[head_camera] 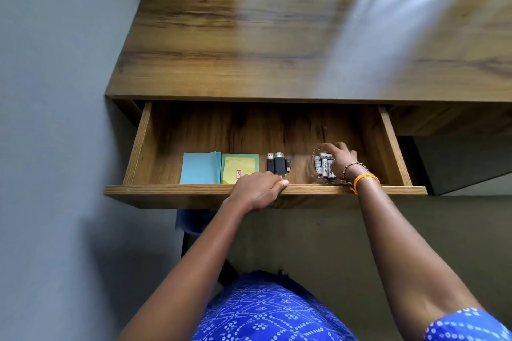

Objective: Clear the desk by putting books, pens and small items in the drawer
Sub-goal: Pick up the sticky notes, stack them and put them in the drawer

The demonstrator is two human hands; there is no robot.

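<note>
Batteries (324,165) lie in a small glass bowl (315,171) at the right side of the open drawer (304,130), under the counter (277,36). The right hand (339,159) curls its fingers on the bowl's rim. The left hand (257,189) grips the drawer's front edge, near the USB sticks (277,165).

Left hand (259,188) grips the open drawer (277,189) front; right hand (339,159) holds a glass bowl (315,171) (batteries inside)
</note>
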